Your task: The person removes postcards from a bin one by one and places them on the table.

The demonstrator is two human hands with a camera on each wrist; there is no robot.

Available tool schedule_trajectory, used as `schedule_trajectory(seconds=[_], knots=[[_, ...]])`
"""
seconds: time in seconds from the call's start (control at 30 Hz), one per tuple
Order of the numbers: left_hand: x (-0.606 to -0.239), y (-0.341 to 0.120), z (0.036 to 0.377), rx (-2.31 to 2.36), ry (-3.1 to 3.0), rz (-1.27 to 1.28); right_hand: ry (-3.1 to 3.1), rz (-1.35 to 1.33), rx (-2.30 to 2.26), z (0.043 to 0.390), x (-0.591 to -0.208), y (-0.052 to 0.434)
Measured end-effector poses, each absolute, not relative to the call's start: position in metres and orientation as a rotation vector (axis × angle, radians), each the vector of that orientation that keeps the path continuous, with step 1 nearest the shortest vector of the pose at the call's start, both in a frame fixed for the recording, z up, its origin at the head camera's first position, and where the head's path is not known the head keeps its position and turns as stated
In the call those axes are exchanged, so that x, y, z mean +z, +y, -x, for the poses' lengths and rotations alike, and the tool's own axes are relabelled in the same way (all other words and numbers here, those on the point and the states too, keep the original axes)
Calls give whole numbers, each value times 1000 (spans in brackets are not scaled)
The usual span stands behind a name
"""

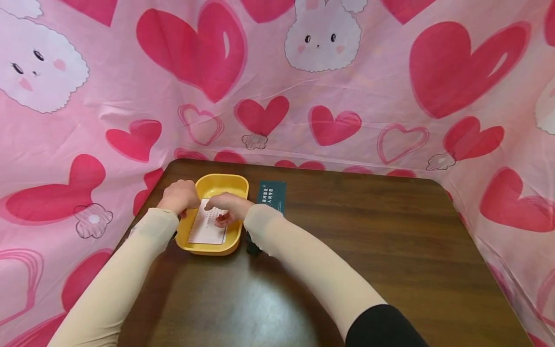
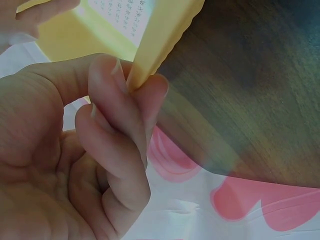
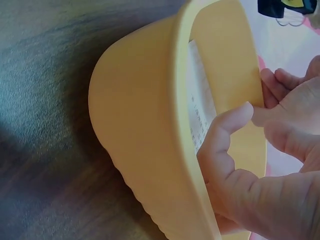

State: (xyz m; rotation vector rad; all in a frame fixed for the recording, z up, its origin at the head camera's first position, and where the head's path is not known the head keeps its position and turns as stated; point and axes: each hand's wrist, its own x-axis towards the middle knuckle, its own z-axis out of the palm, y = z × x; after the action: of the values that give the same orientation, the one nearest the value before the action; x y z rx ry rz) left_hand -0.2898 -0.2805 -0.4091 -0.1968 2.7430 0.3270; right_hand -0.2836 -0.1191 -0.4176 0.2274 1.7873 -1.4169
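Note:
A yellow plastic basin (image 1: pixel 222 180) stands at the table's left side. Inside it lies a white sheet or card (image 1: pixel 203 232) printed with rows of small characters. My left hand (image 1: pixel 178 196) pinches the basin's left rim; the left wrist view shows fingertips on both sides of the yellow edge (image 2: pixel 167 37). Over the basin is my right hand (image 1: pixel 233 207), reaching in across its right side. In the right wrist view its index finger (image 3: pixel 220 135) is bent, with the thumb apart from it. Its lower fingers are partly hidden, and whether they touch the sheet is unclear.
A dark teal card or booklet (image 1: pixel 278 193) with white characters lies just right of the basin. The brown wooden table (image 1: pixel 368 231) extends to the right. Pink cloth (image 1: pixel 277 86) with hearts and rabbits hangs behind and at both sides.

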Motion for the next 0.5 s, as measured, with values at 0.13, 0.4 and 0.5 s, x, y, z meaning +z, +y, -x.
schedule_trajectory(seconds=[0.13,0.4,0.5], knots=[[-411,-280,291,340,2737,205,1717,-268,-1433,286,-419,-119],[-410,-280,290,345,2734,213,1662,-308,-1397,290,-415,-121],[-409,-279,289,344,2736,215,1622,-323,-1434,290,-414,-120]])
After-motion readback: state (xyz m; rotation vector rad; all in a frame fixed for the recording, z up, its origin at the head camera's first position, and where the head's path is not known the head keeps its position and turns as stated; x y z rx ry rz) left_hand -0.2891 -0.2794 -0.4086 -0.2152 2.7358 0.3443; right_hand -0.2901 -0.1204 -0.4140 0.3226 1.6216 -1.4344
